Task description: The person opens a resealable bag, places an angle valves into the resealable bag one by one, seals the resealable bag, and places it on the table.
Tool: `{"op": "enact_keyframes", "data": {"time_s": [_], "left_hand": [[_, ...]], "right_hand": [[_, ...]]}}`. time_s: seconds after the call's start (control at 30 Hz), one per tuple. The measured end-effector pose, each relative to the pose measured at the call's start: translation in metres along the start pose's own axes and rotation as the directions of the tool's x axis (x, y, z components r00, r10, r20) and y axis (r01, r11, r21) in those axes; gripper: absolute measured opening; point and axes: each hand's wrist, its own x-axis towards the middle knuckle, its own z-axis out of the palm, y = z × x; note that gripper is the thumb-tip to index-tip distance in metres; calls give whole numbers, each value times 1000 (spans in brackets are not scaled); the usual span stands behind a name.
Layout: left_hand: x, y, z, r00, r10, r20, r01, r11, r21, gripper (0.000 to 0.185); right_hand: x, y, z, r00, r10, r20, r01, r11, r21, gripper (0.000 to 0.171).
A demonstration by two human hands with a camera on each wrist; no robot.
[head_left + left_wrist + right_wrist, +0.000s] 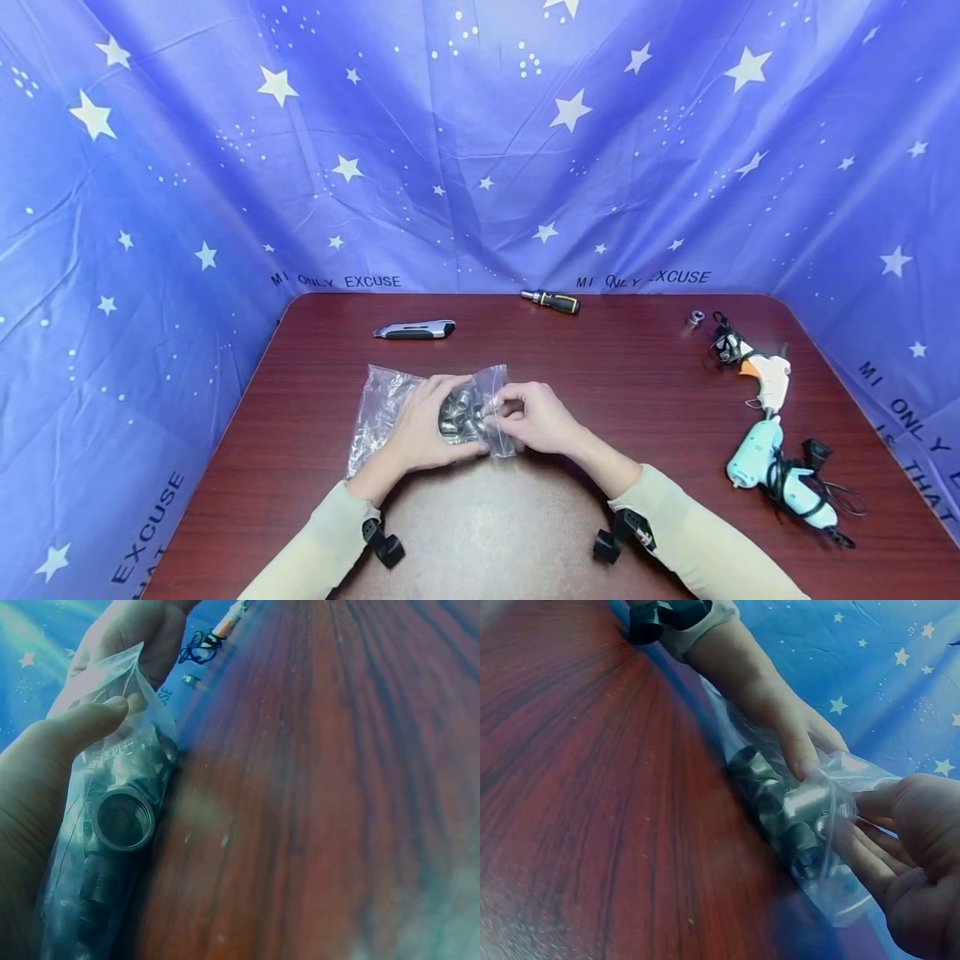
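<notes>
Far left-centre of the surface (645, 400): utility knife (415, 330), lying flat, well apart from the hands.

Centre, near side: clear plastic bag (390, 400) w/ metal fittings (460, 412) inside, lying on the surface. Fittings bunched at the bag's right end; left part of the bag looks mostly flat and crinkled. Left wrist view shows one round threaded fitting (122, 818) end-on through the plastic.

Left hand (423, 425) lies over the bag's middle, thumb and fingers curled round the lump of fittings thru the plastic, grasping it. Right hand (536, 417) is just right of it, fingertips pinching the bag's right edge, grasping the plastic; right wrist view shows fingers (870, 859) under the plastic edge. Hands nearly touching, bag betw. them.

Far centre: screwdriver (552, 301) w/ black and yellow handle, by the backdrop (480, 142).

Far right: small metal ring-like part (697, 317) alone. Near it, a white glue gun (767, 379) w/ orange tip and black cord. Nearer on the right edge: a pale teal glue gun (776, 471) w/ tangled black cord, touching or just beside the white one.
</notes>
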Motion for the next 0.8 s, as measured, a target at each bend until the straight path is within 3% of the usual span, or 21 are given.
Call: {"op": "enact_keyframes", "data": {"time_s": [0.2, 0.43, 0.8], "left_hand": [[1, 1, 0, 1000, -6, 12, 6, 1000, -3, 105], [0, 1, 0, 999, -24, 27, 24, 1000, 5, 106], [0, 1, 1, 999, -34, 27, 34, 999, 3, 107]], "right_hand": [[-3, 2, -7, 1000, 28, -10, -28, 999, 27, 4], [-12, 4, -13, 998, 55, -28, -55, 998, -16, 5], [-34, 4, -18, 973, 193, 125, -197, 980, 22, 36]]}}
